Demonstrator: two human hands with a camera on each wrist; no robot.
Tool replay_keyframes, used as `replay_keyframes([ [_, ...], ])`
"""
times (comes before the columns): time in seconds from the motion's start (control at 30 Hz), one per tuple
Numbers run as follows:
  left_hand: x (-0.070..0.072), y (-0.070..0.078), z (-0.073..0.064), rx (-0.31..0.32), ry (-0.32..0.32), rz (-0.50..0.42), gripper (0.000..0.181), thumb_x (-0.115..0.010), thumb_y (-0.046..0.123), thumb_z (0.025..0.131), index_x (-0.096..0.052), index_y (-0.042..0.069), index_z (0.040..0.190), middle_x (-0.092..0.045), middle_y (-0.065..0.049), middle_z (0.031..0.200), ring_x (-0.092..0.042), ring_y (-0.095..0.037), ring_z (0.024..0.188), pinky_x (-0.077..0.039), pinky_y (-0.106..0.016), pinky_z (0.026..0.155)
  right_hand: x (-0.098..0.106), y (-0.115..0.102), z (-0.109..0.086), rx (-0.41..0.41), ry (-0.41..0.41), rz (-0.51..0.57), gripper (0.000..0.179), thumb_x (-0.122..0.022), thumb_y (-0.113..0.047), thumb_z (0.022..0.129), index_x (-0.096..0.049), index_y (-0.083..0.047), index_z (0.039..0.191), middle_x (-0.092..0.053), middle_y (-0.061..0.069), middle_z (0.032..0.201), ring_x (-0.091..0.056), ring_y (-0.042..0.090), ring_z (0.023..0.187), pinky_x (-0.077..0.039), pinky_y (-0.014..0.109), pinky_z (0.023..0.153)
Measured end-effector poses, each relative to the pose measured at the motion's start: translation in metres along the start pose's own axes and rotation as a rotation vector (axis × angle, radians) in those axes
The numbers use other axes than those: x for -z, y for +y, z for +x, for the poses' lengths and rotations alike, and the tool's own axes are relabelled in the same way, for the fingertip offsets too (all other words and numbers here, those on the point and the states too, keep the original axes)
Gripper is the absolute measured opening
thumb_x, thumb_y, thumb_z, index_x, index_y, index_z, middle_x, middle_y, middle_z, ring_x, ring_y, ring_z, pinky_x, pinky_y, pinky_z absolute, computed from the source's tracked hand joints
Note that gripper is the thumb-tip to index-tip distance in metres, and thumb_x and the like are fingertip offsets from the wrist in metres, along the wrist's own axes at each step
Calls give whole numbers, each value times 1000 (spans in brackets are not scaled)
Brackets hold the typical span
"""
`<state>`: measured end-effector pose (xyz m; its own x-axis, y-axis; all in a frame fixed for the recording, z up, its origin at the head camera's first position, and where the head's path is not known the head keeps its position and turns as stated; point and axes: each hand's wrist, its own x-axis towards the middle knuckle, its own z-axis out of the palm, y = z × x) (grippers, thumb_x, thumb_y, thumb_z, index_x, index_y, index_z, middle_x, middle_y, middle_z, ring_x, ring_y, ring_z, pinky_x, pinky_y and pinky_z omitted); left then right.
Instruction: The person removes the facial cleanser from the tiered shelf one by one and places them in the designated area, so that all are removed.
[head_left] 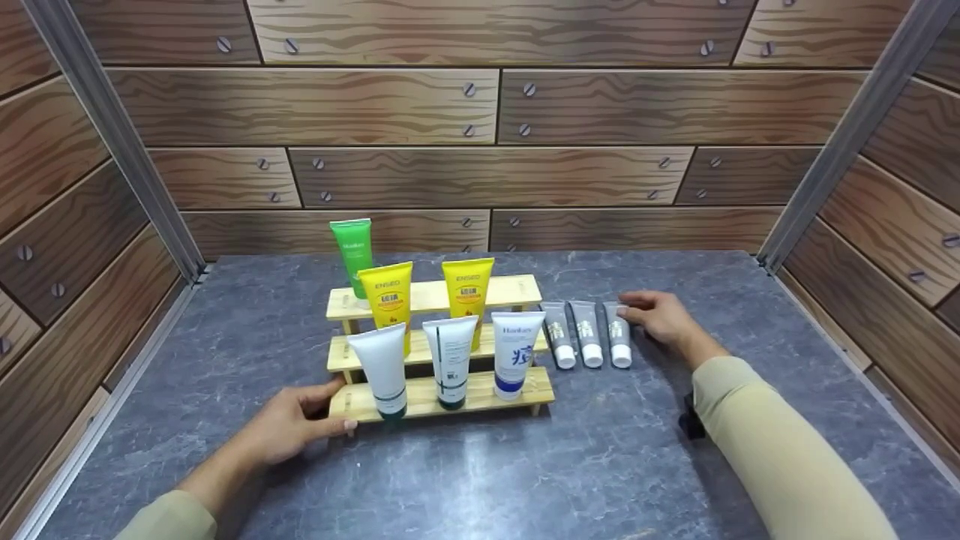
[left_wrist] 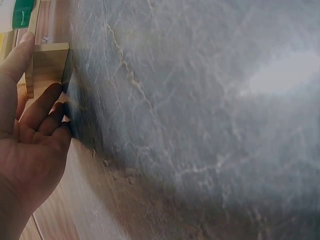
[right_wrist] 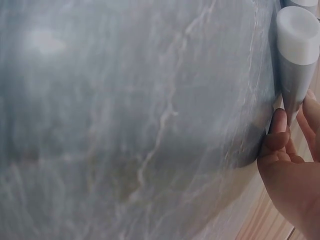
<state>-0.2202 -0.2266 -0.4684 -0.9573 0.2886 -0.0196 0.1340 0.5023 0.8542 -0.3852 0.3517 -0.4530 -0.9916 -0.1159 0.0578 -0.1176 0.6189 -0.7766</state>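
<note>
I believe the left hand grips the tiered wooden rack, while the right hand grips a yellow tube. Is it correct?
The tube's colour is wrong: the right hand grips the rightmost grey tube, as the head view shows. The left hand does grip the tiered wooden rack.

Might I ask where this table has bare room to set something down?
The table is bare in front of the wooden rack, left of it beyond the left hand, and between the gray tubes and back wall. It's crowded right of the rack, where those tubes lie beside the right hand.
</note>
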Motion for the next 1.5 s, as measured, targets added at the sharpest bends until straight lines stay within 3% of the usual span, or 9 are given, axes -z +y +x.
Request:
replay_keyframes([
  [0.1, 1, 0, 0, -1, 3, 9, 77, -86, 27, 92, -50, -7, 151, -53, -27, 151, -55, -39, 138, -41, -55, 116, 0, -1, 0, -2, 4, -3, 45, -70, -12, 103, -60, 12, 140, -65, 32, 135, -63, 20, 109, -49, 17, 81],
  [0.27, 0, 1, 0, 6, 3, 19, 77, -86, 28, 92, -50, -7, 151, -54, -27, 150, -56, -40, 138, -42, -56, 116, 2, -1, -2, -39, -8, 57, 49, -70, -11, 103, -56, 13, 143, -65, 34, 133, -62, 9, 88, -53, 22, 68],
  [0.4, 0, 2, 0, 16, 3, 14, 76, -86, 27, 92, -51, -7, 151, -54, -27, 150, -56, -40, 138, -42, -55, 116, 7, -1, -2, -58, -21, 50, 51, -70, -12, 103, -54, 13, 145, -65, 34, 132, -64, 9, 82, -53, 24, 63],
  [0.63, 1, 3, -1, 34, 22, 21, 79, -88, 30, 90, -52, -6, 150, -53, -26, 152, -53, -41, 140, -38, -56, 119, 26, -15, -5, -30, -14, -23, 52, -68, -18, 106, -53, 12, 147, -64, 34, 136, -71, 31, 111, -56, 25, 86],
  [0.77, 2, 4, -1, 48, 30, 13, 79, -89, 30, 89, -52, -5, 150, -52, -24, 153, -51, -41, 142, -37, -56, 120, 38, -33, -4, 8, 2, -2, 52, -67, -18, 107, -53, 10, 148, -61, 34, 140, -68, 31, 115, -55, 22, 82],
  [0.93, 0, 4, -1, 25, 14, 4, 78, -88, 28, 90, -51, -7, 150, -51, -27, 153, -51, -43, 141, -38, -56, 118, 51, -67, -2, 54, 27, 60, 51, -68, -17, 106, -54, 6, 149, -62, 31, 141, -69, 10, 95, -52, 19, 68],
  [1.1, 0, 3, 0, 22, 6, 1, 79, -87, 29, 90, -50, -7, 150, -51, -27, 152, -52, -42, 141, -38, -56, 118, 57, -114, -1, 131, 27, 101, 50, -71, -19, 105, -57, 2, 148, -63, 28, 142, -69, 2, 92, -55, 19, 74],
  [1.3, 0, 2, 0, 25, 15, -4, 78, -88, 29, 90, -52, -6, 150, -52, -25, 153, -52, -41, 141, -37, -55, 119, 56, -178, -2, 201, -7, 134, 51, -73, -23, 104, -59, -7, 150, -63, 20, 145, -69, 10, 110, -56, 27, 99],
  [1.5, -1, 3, 0, 34, 22, -5, 78, -88, 27, 90, -51, -7, 150, -52, -26, 152, -52, -43, 141, -38, -57, 119, 48, -238, 0, 264, -10, 105, 45, -75, -27, 102, -66, -15, 145, -69, 11, 139, -67, 22, 119, -55, 30, 98],
])
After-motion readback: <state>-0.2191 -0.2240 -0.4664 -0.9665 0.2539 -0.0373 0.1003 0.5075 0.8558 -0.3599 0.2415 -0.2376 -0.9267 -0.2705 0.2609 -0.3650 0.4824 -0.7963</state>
